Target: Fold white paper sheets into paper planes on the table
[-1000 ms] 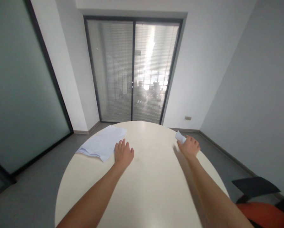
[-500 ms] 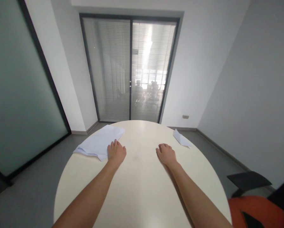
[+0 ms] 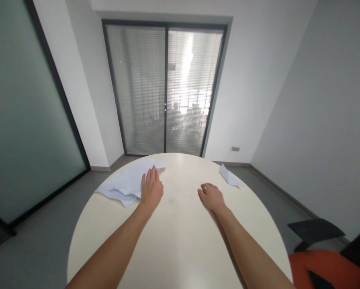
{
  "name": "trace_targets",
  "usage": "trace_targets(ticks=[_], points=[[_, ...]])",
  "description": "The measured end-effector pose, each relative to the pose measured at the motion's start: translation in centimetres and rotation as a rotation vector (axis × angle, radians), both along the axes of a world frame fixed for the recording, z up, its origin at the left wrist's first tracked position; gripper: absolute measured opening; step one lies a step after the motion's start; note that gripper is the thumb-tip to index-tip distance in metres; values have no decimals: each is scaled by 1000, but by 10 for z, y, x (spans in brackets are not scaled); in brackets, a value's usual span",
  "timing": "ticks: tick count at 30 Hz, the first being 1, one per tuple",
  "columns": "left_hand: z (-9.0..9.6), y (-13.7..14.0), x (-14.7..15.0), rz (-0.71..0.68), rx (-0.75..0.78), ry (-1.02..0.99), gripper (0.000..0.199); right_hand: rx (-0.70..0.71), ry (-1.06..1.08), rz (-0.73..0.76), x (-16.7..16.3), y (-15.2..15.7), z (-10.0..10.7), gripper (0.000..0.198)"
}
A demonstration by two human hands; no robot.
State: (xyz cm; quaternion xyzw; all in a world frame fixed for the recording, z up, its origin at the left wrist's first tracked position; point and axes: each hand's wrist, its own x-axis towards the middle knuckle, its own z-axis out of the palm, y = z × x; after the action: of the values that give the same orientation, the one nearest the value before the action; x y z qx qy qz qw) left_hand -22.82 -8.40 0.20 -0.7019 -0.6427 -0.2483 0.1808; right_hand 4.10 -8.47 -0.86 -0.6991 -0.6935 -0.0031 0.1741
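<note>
A stack of white paper sheets (image 3: 122, 180) lies at the far left of the round table (image 3: 174, 245), its near edge wavy and a corner lifted. Over its right edge rests my left hand (image 3: 152, 186), palm down, fingers stretched forward and slightly apart; the thumb side faces right. My right hand (image 3: 211, 195) lies on the bare tabletop with its fingers loosely curled and the thumb a little apart, and no object shows in it. Beyond it to the right is a small folded piece of white paper (image 3: 230, 176), not touched by the hand.
An orange chair (image 3: 327, 265) with black armrests stands at the right of the table. Behind the table is a glass partition with blinds (image 3: 138, 92). A frosted glass panel (image 3: 26, 112) is on the left, and a plain wall is on the right.
My left hand has slid forward and slightly right, its fingers straightening over the paper. The sheets have shifted and bulged a little. My right hand has stayed in place.
</note>
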Motion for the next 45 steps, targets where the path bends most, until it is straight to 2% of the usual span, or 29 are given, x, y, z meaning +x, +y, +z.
trace_targets(ticks=[5,7,10,13,16,19,22,24,26,29,31,33,37,40,43,45], points=[[-7,-4,21,-370,-48,-12,57,50,76,-10,3,3,0,42],[-10,-9,29,-565,-107,18,56,139,131,-19,2,4,2,43],[-11,-20,39,-859,-203,100,51,343,199,-37,0,4,7,39],[-10,-29,43,-995,-245,82,43,526,224,-16,-2,3,17,38],[-8,-33,44,-1047,-289,13,36,657,251,65,-2,-1,26,44],[-5,-36,46,-1069,-333,-67,31,613,258,242,-6,-4,27,40],[-2,-36,49,-1031,-353,-142,28,400,183,343,-16,-7,15,38],[-2,-33,50,-904,-342,-190,27,222,91,323,-24,-9,4,45],[-5,-29,48,-718,-310,-227,29,7,27,296,-30,-12,-4,54],[-13,-21,44,-478,-283,-181,42,-207,1,301,-34,-19,-2,57],[-19,-19,42,-354,-324,-120,55,-215,5,310,-35,-23,6,53],[-21,-20,42,-291,-368,-71,60,-173,7,294,-38,-27,13,44],[-16,-28,46,-364,-330,-14,44,-102,2,235,-48,-30,13,36],[-14,-32,50,-430,-314,-36,37,-106,32,384,-57,-29,4,44],[-19,-31,52,-431,-370,-52,46,-188,86,513,-59,-26,-3,53],[-25,-29,52,-406,-422,-43,54,-223,74,497,-57,-22,-6,58]])
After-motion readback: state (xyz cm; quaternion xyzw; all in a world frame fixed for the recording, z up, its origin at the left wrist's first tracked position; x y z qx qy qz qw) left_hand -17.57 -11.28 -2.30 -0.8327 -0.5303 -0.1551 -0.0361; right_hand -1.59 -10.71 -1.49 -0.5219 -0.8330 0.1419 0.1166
